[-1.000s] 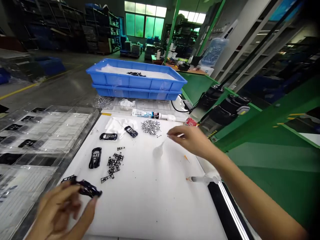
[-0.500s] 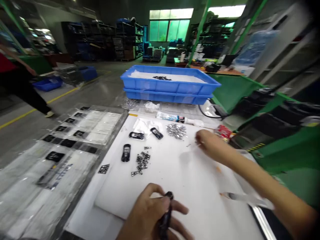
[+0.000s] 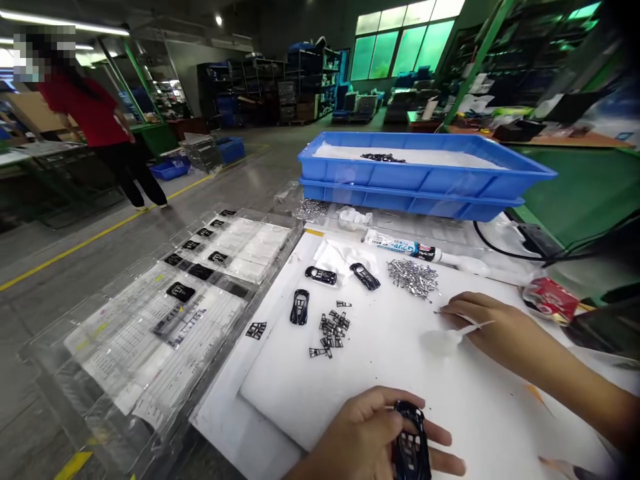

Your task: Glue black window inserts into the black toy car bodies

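In my left hand (image 3: 367, 430), thumb and fingers grip a glossy black toy car body shell (image 3: 413, 440) with cut-out windows, low over the white work sheet. My right hand (image 3: 477, 320) rests with fingertips pinched near the sheet, just right of a pile of small silver metal pins (image 3: 414, 277). A whitish, thin-tipped piece (image 3: 473, 328) shows against its fingers; its kind and what the fingertips hold are unclear. Three more black car shells, one of them upright on the sheet (image 3: 300, 307), lie left of the pins. Several small black window-frame pieces (image 3: 334, 330) are heaped nearby.
Stacked blue trays (image 3: 420, 177) stand behind the sheet. A glue tube (image 3: 400, 245) lies before them. Left, a clear plastic tray (image 3: 165, 427) bears papers and black parts. A red packet (image 3: 553, 299) sits at right. A person in red (image 3: 83, 110) stands far left.
The view has turned left, shifting the table rightward. My left hand still holds the car shell, now showing more of its cut-outs. My right hand has stayed near the pins.
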`<state>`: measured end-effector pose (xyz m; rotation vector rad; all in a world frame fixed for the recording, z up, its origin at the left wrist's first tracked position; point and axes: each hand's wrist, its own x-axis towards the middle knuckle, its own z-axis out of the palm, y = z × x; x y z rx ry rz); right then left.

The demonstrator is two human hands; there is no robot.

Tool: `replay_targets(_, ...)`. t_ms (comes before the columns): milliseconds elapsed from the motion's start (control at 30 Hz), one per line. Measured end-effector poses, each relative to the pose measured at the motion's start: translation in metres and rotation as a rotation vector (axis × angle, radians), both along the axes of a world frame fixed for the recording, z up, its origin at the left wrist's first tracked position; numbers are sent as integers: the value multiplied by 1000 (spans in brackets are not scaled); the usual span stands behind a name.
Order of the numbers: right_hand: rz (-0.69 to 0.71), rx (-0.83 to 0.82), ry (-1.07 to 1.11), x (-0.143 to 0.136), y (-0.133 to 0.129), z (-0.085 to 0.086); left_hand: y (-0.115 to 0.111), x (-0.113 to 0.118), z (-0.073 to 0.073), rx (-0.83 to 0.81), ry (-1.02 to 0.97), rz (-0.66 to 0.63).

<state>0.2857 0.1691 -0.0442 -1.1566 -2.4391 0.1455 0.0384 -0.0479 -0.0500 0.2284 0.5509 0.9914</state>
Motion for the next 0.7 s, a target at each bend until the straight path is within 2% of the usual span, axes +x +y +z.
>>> replay_targets(67, 46, -33, -68, -1, -5, 4, 1, 1, 3, -12, -1, 1)
replay_targets(167, 25, -77, -125, -7, -12, 12, 1, 0, 9, -30, 0, -8)
replay_targets(267, -99, -107, -100, -9, -18, 29, -1, -2, 13, -42, 6, -7)
replay_targets(367, -276, -102, 42, -1, -36, 60, -5, -2, 17, -47, 63, -4)
replay_targets(467, -374, -118, 221, 4, -80, 96, -8, 0, 22, -13, 208, -13)
replay_targets(533, -405, -137, 299, -4, -122, 111, -10, 2, 25, 33, 281, -9)
replay_targets(567, -431, -133, 339, -13, -144, 114, -11, 2, 27, 62, 302, -8)
replay_targets(633, -449, -131, 592, -38, -184, 111, -12, 2, 29, 119, 322, -15)
replay_targets(700, -568, -351, 777, -66, -213, 98, -13, 1, 31, 155, 325, -15)
